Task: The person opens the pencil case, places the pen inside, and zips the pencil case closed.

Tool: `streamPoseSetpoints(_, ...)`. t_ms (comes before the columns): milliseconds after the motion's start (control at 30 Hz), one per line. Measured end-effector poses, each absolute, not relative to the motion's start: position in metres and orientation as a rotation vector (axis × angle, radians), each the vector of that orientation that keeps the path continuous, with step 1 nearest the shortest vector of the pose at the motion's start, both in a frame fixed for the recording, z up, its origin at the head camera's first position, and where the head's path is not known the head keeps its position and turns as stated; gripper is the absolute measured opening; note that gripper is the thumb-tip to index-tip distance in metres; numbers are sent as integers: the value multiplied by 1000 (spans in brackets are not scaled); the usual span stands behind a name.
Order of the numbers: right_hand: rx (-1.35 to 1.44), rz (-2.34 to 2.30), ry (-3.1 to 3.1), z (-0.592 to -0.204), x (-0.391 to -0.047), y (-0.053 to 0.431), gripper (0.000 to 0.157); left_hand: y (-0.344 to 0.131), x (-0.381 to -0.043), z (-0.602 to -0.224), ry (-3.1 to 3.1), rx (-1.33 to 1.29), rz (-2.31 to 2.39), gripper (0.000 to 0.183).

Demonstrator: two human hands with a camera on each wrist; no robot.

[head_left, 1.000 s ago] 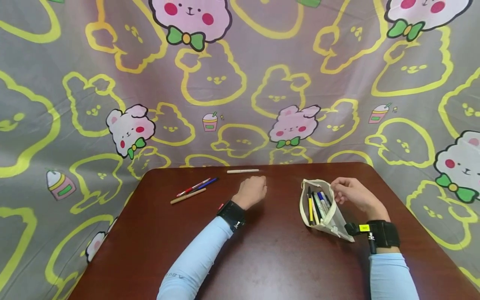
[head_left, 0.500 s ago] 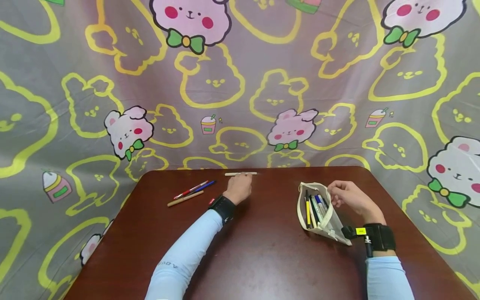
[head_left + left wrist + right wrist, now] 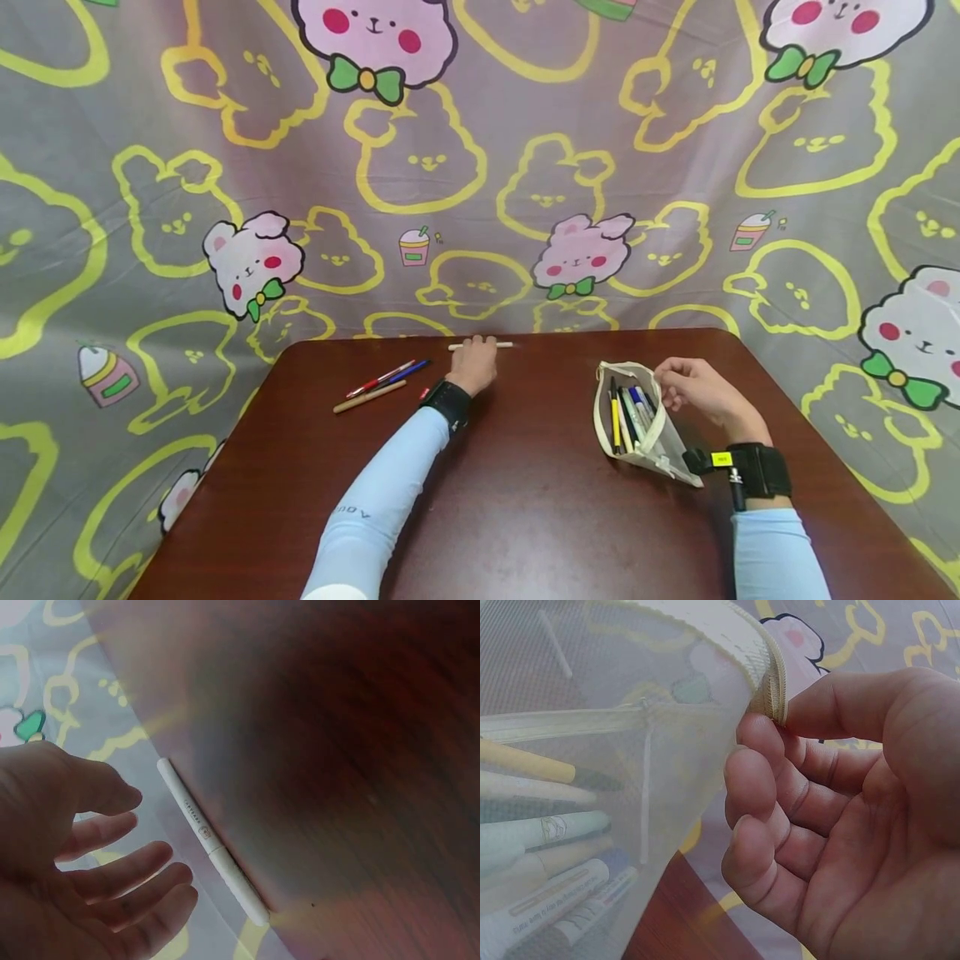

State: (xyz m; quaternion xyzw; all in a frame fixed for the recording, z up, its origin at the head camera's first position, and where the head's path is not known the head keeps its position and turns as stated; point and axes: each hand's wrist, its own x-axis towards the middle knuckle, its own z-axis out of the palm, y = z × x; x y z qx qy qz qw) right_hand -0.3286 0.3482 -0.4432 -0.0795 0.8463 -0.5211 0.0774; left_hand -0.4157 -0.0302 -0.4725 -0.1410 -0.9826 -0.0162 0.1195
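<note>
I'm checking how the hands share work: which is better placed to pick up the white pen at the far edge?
Probably the left hand: it is near the white pen and holds nothing. The right hand, farther away, pinches the edge of the pouch.

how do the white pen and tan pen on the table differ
The white pen lies along the table's far edge, the tan pen slantwise to it. The white pen has the left hand near it; the tan pen lies by a red pen. Both are slim and rest on the table.
</note>
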Motion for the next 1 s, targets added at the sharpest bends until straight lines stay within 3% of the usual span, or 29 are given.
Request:
streamPoseSetpoints(467,-244,-1534,2555,-442,-329,350,27,-33,-437,-478,-2971,-310,-32,34)
streamPoseSetpoints(1000,-272,-1534,2553,-442,-328,351,27,-38,-449,-489,-3082,-236,-65,58)
